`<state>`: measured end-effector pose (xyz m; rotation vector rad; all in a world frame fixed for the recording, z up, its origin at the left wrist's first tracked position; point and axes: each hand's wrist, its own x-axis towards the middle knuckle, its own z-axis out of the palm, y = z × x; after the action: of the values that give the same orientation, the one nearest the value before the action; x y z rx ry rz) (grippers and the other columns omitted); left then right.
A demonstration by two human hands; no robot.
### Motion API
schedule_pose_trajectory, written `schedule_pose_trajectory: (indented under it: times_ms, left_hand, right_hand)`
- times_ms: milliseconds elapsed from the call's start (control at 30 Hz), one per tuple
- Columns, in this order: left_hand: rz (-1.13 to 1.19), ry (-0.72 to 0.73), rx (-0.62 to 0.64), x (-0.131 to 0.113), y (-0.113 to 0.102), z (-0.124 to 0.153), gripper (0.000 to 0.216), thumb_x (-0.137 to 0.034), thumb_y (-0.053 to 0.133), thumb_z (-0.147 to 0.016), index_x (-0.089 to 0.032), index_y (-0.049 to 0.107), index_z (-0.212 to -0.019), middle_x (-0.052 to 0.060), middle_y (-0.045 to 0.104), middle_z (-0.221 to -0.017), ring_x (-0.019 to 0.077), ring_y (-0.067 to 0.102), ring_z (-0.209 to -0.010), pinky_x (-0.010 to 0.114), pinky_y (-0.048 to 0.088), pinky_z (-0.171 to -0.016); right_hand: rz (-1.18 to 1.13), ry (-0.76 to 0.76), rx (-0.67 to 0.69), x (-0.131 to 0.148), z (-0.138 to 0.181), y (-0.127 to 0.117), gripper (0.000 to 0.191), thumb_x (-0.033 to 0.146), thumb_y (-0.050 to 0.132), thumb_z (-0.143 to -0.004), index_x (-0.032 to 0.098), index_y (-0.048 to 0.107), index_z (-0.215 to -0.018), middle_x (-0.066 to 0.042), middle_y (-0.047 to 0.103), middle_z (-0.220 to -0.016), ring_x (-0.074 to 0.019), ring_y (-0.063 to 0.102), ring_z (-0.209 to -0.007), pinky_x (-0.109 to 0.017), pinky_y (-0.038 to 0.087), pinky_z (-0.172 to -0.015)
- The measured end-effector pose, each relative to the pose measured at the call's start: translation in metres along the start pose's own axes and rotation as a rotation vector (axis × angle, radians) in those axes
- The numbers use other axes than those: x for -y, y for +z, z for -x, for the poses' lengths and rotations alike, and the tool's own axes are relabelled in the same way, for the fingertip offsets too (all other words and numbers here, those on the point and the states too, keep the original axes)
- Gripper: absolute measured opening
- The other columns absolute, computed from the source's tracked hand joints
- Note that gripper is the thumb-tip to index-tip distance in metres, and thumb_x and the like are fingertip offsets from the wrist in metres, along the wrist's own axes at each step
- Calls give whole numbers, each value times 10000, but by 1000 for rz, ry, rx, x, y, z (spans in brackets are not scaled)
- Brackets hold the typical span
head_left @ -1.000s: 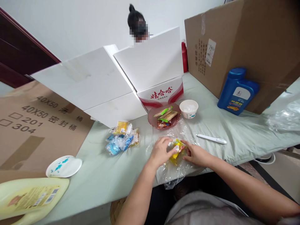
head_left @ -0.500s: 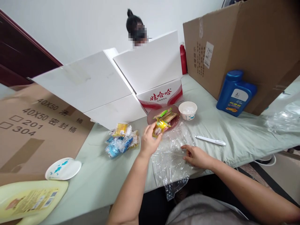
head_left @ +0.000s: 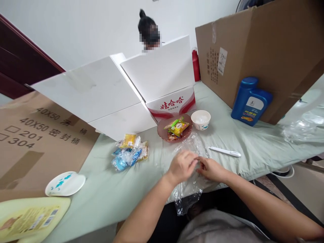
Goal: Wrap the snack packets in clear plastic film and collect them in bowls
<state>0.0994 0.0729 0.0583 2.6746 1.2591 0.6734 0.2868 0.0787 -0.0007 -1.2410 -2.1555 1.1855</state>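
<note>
A clear plastic bag (head_left: 188, 189) lies flat at the table's near edge, partly hanging over it. My left hand (head_left: 181, 166) and my right hand (head_left: 212, 168) meet on top of the bag, fingers curled and pinching its film. Behind them a dark red plate (head_left: 163, 131) holds several wrapped snacks, with a yellow packet (head_left: 180, 127) on top. A heap of wrapped snacks (head_left: 129, 151) in blue and yellow lies to the left of my hands.
A white bowl (head_left: 200, 119) stands right of the plate, a white pen (head_left: 224, 151) beside the bag. A blue jug (head_left: 250, 101) sits before a large cardboard box (head_left: 265, 44). White boxes (head_left: 131, 87) screen a person behind. A paper plate (head_left: 65, 183) and a yellow bottle (head_left: 27, 219) lie at left.
My left hand carried the yellow packet from the bag to the red plate, left it there, and came back to the bag beside my right hand.
</note>
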Motion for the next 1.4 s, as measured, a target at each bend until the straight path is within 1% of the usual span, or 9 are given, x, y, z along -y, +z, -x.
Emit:
schedule_pose_trajectory:
  times_ms: [133,267,367,533,700,867,1067,1233,1400]
  left_hand:
    - [-154,-225,193,2,17,41,311,-280,606,-844,-210,615,-1146,97,635,-1134,267,598,-1000,417,536,-828]
    - [-216,-403,-27,27,15,73,310,-267,572,-867,-180,606,-1163,141,597,-1211,298,556,-1113,492,494,-927]
    - [-18,-290,-113,20,3,96,228,-271,509,-912,-199,627,-1093,110,631,-1124,253,573,-1097,458,481,-967]
    - [130,-103,187,-11,-8,133,710,-554,740,-693,-215,538,-1284,139,584,-1284,338,498,-1249,533,448,-1025]
    - [31,-109,201,-3,-2,157,416,-160,526,-885,-280,562,-1281,66,564,-1366,260,434,-1348,496,434,-1068]
    - [396,-262,8,3,-8,163,264,-177,452,-938,-243,682,-1047,66,708,-1118,223,611,-1164,422,533,-970]
    - [679,-659,-98,2,-24,159,294,-407,500,-923,-183,685,-971,47,717,-771,162,686,-623,300,593,-604]
    - [507,-908,-241,18,-20,131,351,-444,590,-833,-164,641,-1037,20,692,-725,139,635,-541,275,557,-586]
    - [73,-1018,-290,31,2,114,304,-365,588,-825,-204,626,-1079,27,700,-770,172,659,-651,276,520,-633]
  right_hand:
    - [-113,80,44,3,0,0,539,225,559,-840,123,426,-1352,12,639,-711,-130,590,-586,-249,438,-588]
    - [-276,99,31,5,7,2,503,280,541,-870,189,424,-1350,-80,654,-1064,-107,629,-629,-256,500,-583]
    - [-301,4,-33,11,18,-2,407,320,545,-874,200,515,-1261,-110,620,-1191,-151,659,-827,-294,549,-683]
    - [-203,-140,-10,18,45,-30,377,407,518,-914,190,568,-1217,-128,630,-1184,-198,636,-994,-347,544,-811]
    - [233,-349,128,-2,64,-42,642,409,703,-782,217,492,-1357,-125,541,-1339,-293,430,-1286,-506,322,-1075]
    - [408,-282,71,-10,74,-34,249,225,518,-891,205,660,-1095,-108,638,-1032,-248,543,-1001,-454,402,-917]
    - [53,-306,106,10,79,-50,148,269,506,-898,209,639,-922,-70,664,-942,-203,588,-968,-381,436,-909]
    - [-203,-46,-35,4,52,-41,227,326,450,-895,187,617,-960,-55,682,-848,-173,635,-771,-299,496,-700]
    - [51,110,-330,-3,12,-16,343,336,382,-928,164,550,-1172,-42,675,-765,-197,653,-721,-315,488,-704]
